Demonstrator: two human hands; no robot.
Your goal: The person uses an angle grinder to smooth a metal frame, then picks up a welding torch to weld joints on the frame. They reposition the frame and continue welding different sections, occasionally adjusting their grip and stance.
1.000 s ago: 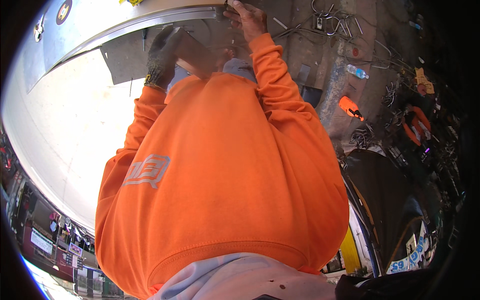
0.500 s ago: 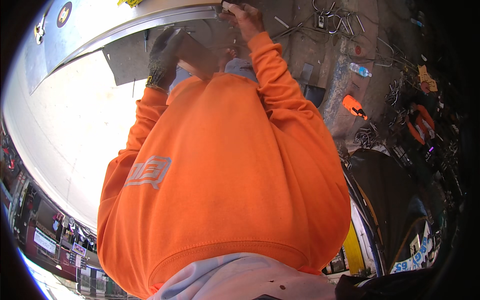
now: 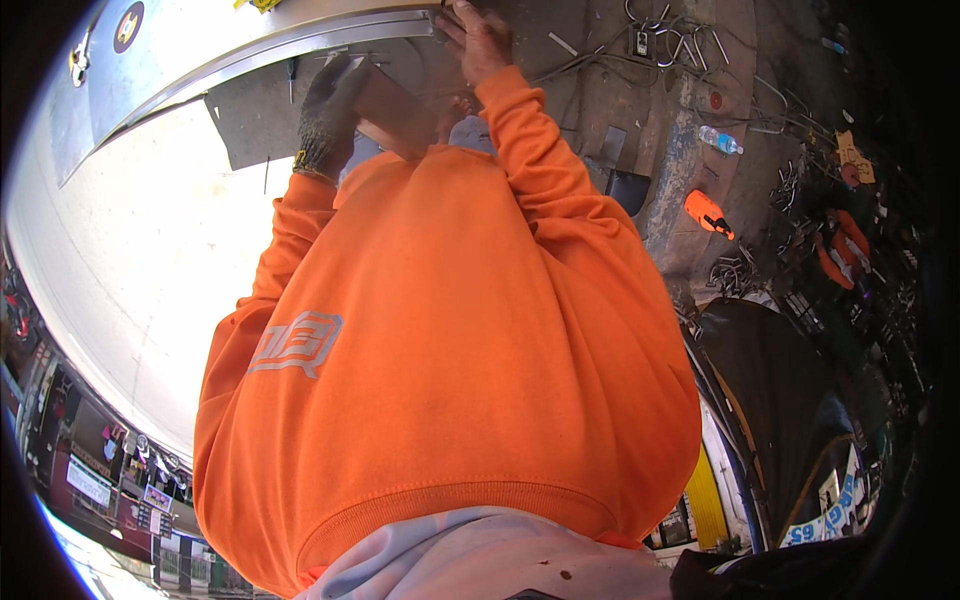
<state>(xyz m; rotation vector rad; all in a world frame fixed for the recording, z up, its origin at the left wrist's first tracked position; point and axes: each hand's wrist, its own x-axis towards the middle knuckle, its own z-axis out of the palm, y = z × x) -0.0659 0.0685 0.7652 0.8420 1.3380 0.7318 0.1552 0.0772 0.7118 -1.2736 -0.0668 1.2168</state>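
My left hand [image 3: 328, 108], in a dark knitted glove, is closed around the near edge of a brown, flat-sided panel [image 3: 396, 112] held in front of my lap. I cannot tell exactly what kind of thing it is. My bare right hand [image 3: 484, 44] is at the top of the view, by the end of a long silvery metal bar [image 3: 330, 33]. Its fingers are bent around something small and dark that I cannot make out. The bar runs along the near edge of a pale work surface [image 3: 190, 45].
A dark flat sheet [image 3: 240, 130] lies on the ground at left. To the right are cables, bent metal pieces [image 3: 690, 45], a plastic bottle [image 3: 720, 140], an orange bottle [image 3: 709, 213] and a black box-like thing [image 3: 628, 190]. Farther right is a large dark covered object [image 3: 770, 380].
My right hand has shifted slightly left, closer to the bar's end, and the whitish piece at its fingertips no longer shows. My left hand and the brown panel stay almost still.
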